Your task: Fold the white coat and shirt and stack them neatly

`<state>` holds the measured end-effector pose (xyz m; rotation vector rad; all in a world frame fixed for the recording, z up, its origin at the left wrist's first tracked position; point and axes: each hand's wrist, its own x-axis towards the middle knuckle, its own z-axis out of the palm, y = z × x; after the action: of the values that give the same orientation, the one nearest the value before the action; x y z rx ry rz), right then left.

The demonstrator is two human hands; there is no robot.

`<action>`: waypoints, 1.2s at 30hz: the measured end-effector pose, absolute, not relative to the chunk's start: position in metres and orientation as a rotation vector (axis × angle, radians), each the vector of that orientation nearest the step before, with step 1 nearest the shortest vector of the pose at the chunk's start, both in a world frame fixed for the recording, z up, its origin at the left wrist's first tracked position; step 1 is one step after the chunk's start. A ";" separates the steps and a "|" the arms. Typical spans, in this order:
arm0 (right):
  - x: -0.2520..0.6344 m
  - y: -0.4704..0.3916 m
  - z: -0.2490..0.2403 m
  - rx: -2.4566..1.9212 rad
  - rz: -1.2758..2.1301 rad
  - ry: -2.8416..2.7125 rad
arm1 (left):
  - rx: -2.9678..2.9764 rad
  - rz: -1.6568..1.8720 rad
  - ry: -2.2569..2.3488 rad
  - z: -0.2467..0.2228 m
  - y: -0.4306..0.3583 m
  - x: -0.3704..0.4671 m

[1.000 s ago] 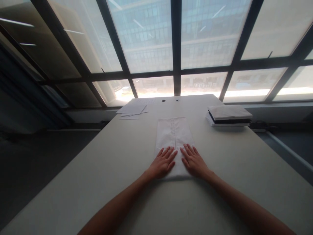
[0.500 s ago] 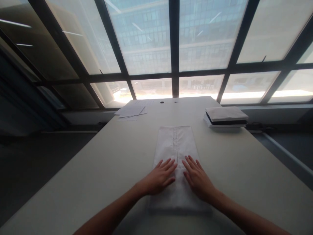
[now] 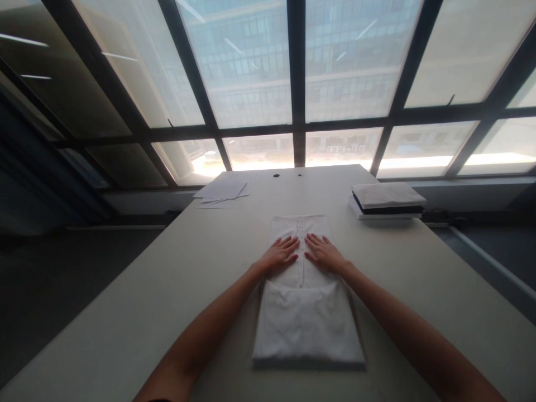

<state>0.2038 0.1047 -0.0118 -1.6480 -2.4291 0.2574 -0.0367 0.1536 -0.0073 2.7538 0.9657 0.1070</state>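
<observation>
A white folded garment (image 3: 310, 324) lies lengthwise on the white table in front of me. Its near part is doubled over into a thicker layer, while the far part is flatter, with a seam down the middle. My left hand (image 3: 280, 255) rests flat on the far part, left of the seam, fingers stretched out. On the other side of the seam, my right hand (image 3: 323, 252) lies flat too, its fingers spread. Both palms touch the cloth and neither hand grips it.
Loose white paper sheets (image 3: 221, 191) lie at the table's far left. A stack of folded cloths (image 3: 387, 195), white with a black layer, sits at the far right. The white table (image 3: 201, 268) reaches toward large framed windows. A dark curtain (image 3: 37, 167) hangs at left.
Both hands have slid forward over the garment, from its middle to its far part. The thick near fold now shows uncovered. The garment itself has stayed in about the same place.
</observation>
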 end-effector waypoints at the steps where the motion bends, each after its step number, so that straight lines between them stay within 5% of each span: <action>1: 0.204 0.110 -0.013 -1.697 0.248 -2.407 | 2.746 0.103 0.984 -0.007 0.158 -0.035; 17: 0.209 0.173 -0.017 -1.972 0.242 -2.142 | 2.607 0.125 1.346 -0.010 0.227 -0.013; 25: 0.254 0.220 -0.007 -1.974 0.350 -1.445 | 1.832 0.806 1.724 0.001 0.286 -0.038; 36: 0.276 0.238 -0.007 -1.970 0.687 -1.067 | 1.332 0.576 1.622 0.037 0.301 -0.060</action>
<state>0.2759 0.2378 -0.0071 -1.9699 -1.0667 0.6868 -0.0599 0.3006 0.0374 1.3316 1.6225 0.5756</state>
